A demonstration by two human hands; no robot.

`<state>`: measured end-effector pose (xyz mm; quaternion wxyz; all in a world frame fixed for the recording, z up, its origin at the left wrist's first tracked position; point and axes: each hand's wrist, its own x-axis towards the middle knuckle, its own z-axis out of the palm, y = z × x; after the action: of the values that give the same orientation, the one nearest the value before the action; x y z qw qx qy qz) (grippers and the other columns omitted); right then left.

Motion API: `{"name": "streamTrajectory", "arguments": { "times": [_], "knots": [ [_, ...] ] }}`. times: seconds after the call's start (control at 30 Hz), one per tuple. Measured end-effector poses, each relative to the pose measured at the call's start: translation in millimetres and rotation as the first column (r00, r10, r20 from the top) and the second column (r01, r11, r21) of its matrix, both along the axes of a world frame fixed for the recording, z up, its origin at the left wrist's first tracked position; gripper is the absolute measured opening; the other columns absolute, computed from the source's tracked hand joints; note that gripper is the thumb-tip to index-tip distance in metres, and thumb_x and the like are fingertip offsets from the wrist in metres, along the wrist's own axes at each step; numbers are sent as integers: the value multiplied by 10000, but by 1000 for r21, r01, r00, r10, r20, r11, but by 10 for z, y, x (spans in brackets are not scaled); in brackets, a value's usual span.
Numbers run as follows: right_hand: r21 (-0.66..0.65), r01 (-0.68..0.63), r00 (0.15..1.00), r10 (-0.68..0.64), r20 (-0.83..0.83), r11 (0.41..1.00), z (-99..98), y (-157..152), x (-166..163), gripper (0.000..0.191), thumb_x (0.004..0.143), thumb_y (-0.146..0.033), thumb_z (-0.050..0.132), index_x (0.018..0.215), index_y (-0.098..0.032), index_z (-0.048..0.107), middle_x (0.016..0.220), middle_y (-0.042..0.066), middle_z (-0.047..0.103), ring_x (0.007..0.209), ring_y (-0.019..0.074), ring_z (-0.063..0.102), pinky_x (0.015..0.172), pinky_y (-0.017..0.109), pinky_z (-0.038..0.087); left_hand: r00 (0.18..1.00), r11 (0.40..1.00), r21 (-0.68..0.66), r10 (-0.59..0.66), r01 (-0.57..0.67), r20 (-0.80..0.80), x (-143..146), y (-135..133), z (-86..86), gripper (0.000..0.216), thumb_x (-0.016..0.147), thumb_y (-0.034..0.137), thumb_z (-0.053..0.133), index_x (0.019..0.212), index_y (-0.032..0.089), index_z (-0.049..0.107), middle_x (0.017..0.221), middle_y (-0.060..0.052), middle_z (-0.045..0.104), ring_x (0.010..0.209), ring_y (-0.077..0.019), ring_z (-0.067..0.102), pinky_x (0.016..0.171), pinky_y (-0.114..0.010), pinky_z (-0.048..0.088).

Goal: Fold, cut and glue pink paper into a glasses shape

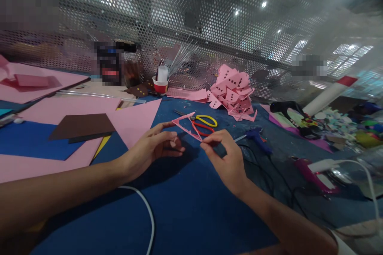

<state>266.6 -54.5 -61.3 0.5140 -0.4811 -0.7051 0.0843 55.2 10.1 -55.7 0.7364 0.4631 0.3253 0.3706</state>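
Observation:
My right hand [226,159] pinches one end of a thin folded strip of pink paper [183,127] between thumb and fingertips. The strip bends into a V shape in the air above the blue table. My left hand [163,142] is open, its fingers apart and loosely curved; the index fingertip is at the strip's bent corner, and whether it touches is hard to tell. Just behind the strip lie scissors [206,121] with one yellow and one red handle, partly covered by the paper. A blue glue gun [259,140] rests to the right of my right hand.
Dotted pink paper pieces [231,89] are heaped at the back, by a perforated metal screen [191,16]. Brown sheets [82,126] and pink sheets [139,121] lie left. A red-and-white cup [160,86] stands behind. A white cable [149,211] crosses the front; dark cords run right.

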Motion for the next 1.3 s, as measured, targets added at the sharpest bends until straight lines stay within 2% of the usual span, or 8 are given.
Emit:
{"name": "streamTrajectory", "arguments": {
  "times": [0.17,0.4,0.6,0.7,0.8,0.93,1.17,1.3],
  "knots": [
    [-195,32,963,-82,-257,980,-10,95,89,84,893,-303,660,907,-222,642,868,2,626,796,144,587,752,288,485,994,995,83,58,-50,-91,-14,49,-3,462,866,317,679,1290,209,533,799,-13,648,766,-183,675,775,-363,594],
    [-347,-37,885,-131,-446,937,12,171,165,179,828,-361,716,897,-212,647,802,-10,630,722,127,584,696,267,492,939,961,268,149,-64,-311,-67,162,37,262,836,411,689,962,182,680,690,21,591,584,-99,529,568,-221,444],
    [-380,-98,860,-114,-498,920,-37,209,213,198,828,-377,721,913,-211,656,813,-7,624,720,123,594,707,266,491,882,893,449,240,-36,-406,-84,216,52,264,837,444,680,922,196,711,847,-20,680,751,-143,555,675,-256,428],
    [-400,-140,847,-100,-522,906,-57,219,225,196,832,-370,721,919,-210,649,823,-10,615,708,116,592,702,262,487,891,911,411,202,-20,-406,-83,232,38,271,843,447,669,939,195,696,887,-27,689,841,-174,596,734,-274,459],
    [-413,-181,839,-79,-539,892,-59,222,227,225,840,-347,713,1011,-228,629,827,-24,600,691,108,588,686,255,486,916,940,341,136,1,-378,-74,246,28,279,859,440,646,995,196,667,822,-13,667,774,-169,603,682,-270,476],
    [-407,-224,855,-21,-518,886,-40,225,237,333,868,-326,671,1184,-255,591,785,-37,580,678,117,583,683,269,494,928,938,347,148,-22,-343,-69,256,33,242,863,390,652,1017,204,652,734,19,619,700,-141,576,661,-244,468],
    [-460,-268,868,6,-496,847,-52,207,268,304,955,-395,554,1209,-245,627,819,-4,617,702,131,619,708,290,516,932,937,348,134,-8,-338,-82,261,25,233,872,400,642,994,211,700,791,-12,661,738,-161,599,687,-254,487],
    [-496,-301,841,-18,-541,814,-83,202,268,325,978,-438,508,1206,-250,644,843,11,655,708,138,637,703,292,526,935,944,330,117,0,-335,-81,256,22,208,882,386,637,977,213,705,795,-9,665,737,-153,598,692,-245,491]
  ]
}}
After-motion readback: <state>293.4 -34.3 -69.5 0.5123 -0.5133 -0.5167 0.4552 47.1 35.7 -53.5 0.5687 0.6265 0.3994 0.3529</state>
